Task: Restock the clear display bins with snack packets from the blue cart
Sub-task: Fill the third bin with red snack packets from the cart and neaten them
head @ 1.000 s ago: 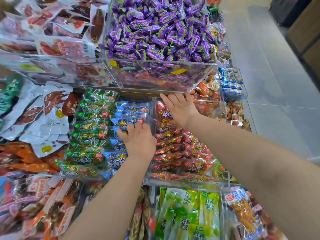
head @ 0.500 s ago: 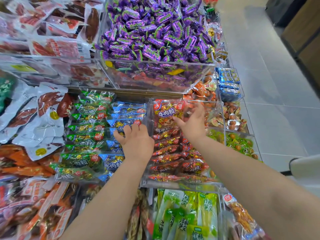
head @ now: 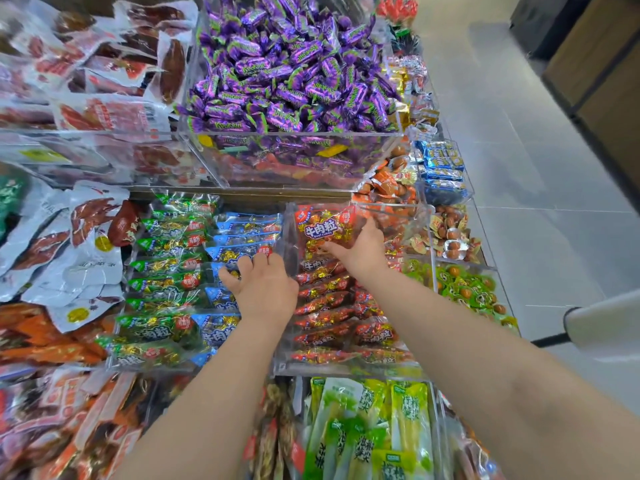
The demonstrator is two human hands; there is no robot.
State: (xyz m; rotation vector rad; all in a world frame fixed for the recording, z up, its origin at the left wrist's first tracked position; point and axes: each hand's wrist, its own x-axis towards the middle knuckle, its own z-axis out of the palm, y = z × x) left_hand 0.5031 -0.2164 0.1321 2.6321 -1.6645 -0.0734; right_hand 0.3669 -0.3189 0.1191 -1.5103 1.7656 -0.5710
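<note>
My right hand (head: 362, 252) grips a red beef-cube packet (head: 325, 226) that stands upright at the back of a clear bin (head: 346, 370). My thumb lies on the packet's front and my fingers are behind it. Several more red packets (head: 325, 318) lie stacked in that bin. My left hand (head: 265, 291) rests palm down on the row of blue packets (head: 247, 237) in the neighbouring bin, fingers bent over them. Green packets (head: 166, 282) fill the row to their left. The blue cart is out of view.
A big clear bin of purple candies (head: 294, 81) overhangs the shelf above. Bins of orange and blue snacks (head: 441, 168) stand to the right, green-yellow packets (head: 367, 427) below, white vacuum packs (head: 69, 244) at left. A white object (head: 604, 322) juts in over the tiled aisle.
My right hand left the back of the red bin, slid right and took hold of the upright red packet. My left hand has stayed on the blue packets.
</note>
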